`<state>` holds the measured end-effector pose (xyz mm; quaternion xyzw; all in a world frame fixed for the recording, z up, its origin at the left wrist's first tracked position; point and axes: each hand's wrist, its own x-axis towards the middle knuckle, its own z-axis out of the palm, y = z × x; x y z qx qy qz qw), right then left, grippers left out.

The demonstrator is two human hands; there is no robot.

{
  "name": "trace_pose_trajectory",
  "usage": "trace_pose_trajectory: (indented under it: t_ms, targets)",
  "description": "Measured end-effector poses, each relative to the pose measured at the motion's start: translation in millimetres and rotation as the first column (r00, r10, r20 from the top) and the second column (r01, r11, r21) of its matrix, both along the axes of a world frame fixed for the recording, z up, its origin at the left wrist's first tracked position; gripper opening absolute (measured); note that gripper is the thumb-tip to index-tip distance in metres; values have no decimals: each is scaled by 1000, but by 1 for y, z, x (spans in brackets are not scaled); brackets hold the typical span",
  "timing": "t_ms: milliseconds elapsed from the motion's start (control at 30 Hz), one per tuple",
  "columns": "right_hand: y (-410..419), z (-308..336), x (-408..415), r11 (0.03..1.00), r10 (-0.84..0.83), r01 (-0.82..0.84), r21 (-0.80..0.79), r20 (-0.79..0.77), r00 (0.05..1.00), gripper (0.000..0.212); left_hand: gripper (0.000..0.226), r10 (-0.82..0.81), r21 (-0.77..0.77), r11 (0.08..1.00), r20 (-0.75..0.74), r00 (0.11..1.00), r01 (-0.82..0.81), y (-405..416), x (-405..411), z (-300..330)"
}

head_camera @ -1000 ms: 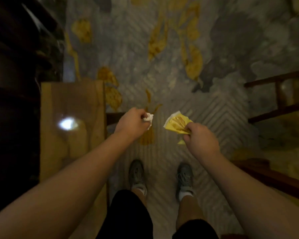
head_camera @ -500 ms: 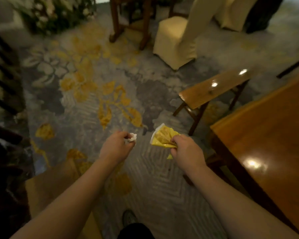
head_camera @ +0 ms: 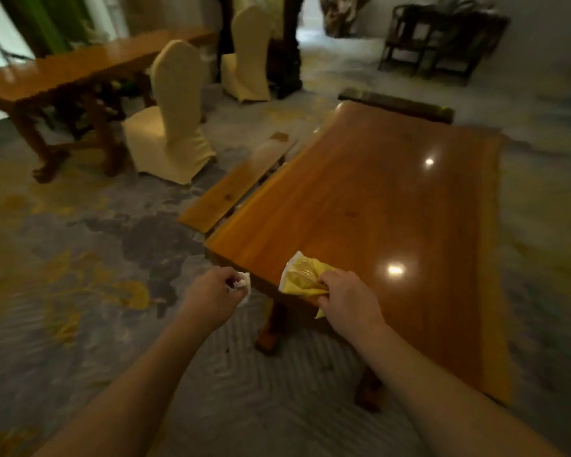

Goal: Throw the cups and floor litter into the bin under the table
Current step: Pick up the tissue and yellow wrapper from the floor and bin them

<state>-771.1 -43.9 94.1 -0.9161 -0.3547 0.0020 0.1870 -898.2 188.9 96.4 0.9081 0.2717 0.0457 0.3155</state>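
- Grey patterned carpet with yellow leaf shapes (head_camera: 80,275): covers the floor across the left half and bottom of the frame; a herringbone weave shows at bottom centre.
- Long polished orange-brown wooden table (head_camera: 393,225): runs from centre to right of the frame, its near corner at lower centre; two bright light reflections on its top; dark legs visible under the near end.
- Second wooden table with carved legs (head_camera: 80,70): upper left of the frame, in front of green curtains.
- Cream fabric-covered chair (head_camera: 172,120): left of centre, beside the second table; another cream-covered chair (head_camera: 244,61) stands behind it at upper centre.
- Narrow wooden bench (head_camera: 231,189): centre of the frame, just beside the long table's left edge and parallel to it.
- Dark wooden furniture (head_camera: 442,37): upper right, blurred, type not clear.
- Right hand (head_camera: 346,301): lower centre, over the long table's near corner, closed in a pinch on a crumpled yellow plastic wrapper (head_camera: 302,277), which sticks out to the left of the fingers.
- Left hand (head_camera: 211,298): lower centre, left of the table corner and above the carpet, closed around a small wad of white tissue (head_camera: 243,282) that shows at the fingertips.
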Motion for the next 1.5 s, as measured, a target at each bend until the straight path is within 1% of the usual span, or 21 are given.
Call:
trace_pose_trajectory:
  t_ms: [133,267,333,433,533,633,700,833,967,1033,1133,1267,1400,1467,1500]
  targets:
    - [-110,8,23,982,-187,187,18,-7,982,18,11,-167,19,986,32,985,167,-91,63,14]
    - [-210,10,37,929,-370,370,-20,-25,929,20,13,-323,40,946,22,946,322,-173,119,23]
    - [-262,9,42,873,-488,487,-24,-30,873,22,17,-413,47,910,11,911,412,-216,153,23]
    - [-316,9,45,802,-597,597,-30,-35,801,23,20,-518,54,855,23,855,516,-265,193,22]
    - [-365,11,50,725,-689,688,-43,-24,724,23,13,-643,77,766,55,764,639,-317,239,19]
    - [-407,18,53,646,-763,760,-75,-24,646,22,12,-728,58,684,95,679,727,-368,279,20]
    - [-434,25,55,586,-810,803,-103,-43,585,16,13,-776,34,627,121,619,779,-404,303,21]
    - [-475,32,59,493,-870,863,-108,-53,490,14,11,-850,-3,519,97,517,855,-463,336,19]
    - [-507,28,61,442,-897,891,-109,-59,438,18,15,-885,-30,461,56,462,887,-509,352,12]
    - [-524,23,64,433,-901,895,-106,-64,428,20,15,-898,-14,439,37,439,898,-532,359,6]
    - [-557,13,74,441,-897,892,-102,-69,436,21,11,-897,-13,442,-4,442,897,-567,371,-3]
    - [-619,0,102,485,-875,872,-75,-62,481,19,11,-873,-2,486,-26,486,874,-617,386,-15]
    - [-690,-4,134,557,-829,829,-50,-90,552,21,9,-824,15,565,-29,565,825,-673,395,-18]
    - [-734,-1,151,605,-794,795,-42,-114,598,22,8,-780,11,626,-12,626,780,-709,399,-15]
    - [-744,1,155,618,-784,786,-37,-113,611,22,8,-762,-2,648,-9,648,762,-716,399,-13]
